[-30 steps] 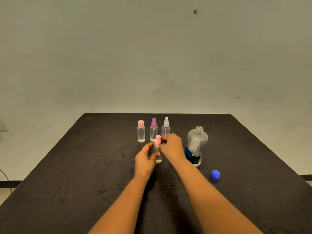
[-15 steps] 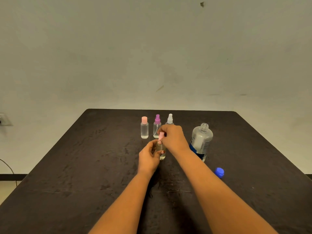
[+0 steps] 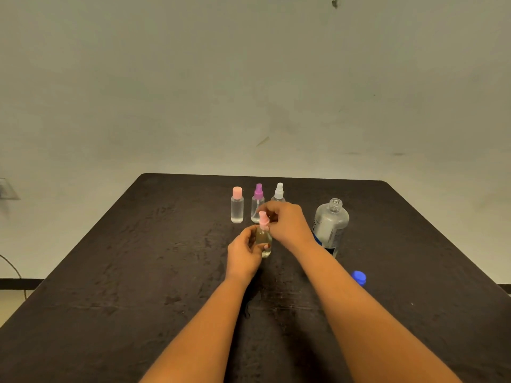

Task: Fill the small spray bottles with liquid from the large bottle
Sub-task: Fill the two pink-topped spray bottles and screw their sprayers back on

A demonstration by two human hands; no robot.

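A small clear spray bottle [image 3: 264, 239] with a pink spray top [image 3: 263, 219] stands on the dark table [image 3: 138, 272]. My left hand [image 3: 244, 252] grips its body from the left. My right hand [image 3: 287, 223] pinches the pink top from the right. Behind them stand three small bottles: one with a pink cap [image 3: 237, 205], one with a purple sprayer [image 3: 257, 201] and one with a white sprayer [image 3: 278, 192], partly hidden by my right hand. The large clear bottle [image 3: 330, 225], uncapped, stands to the right.
A blue cap [image 3: 359, 278] lies on the table right of my right forearm. A plain wall rises behind the table's far edge. A cable and a wall socket [image 3: 5, 189] show at the far left.
The hands keep their grip on the pink-topped bottle and have barely moved; my right hand's fingers have shifted slightly around the top. The view has shifted a little.
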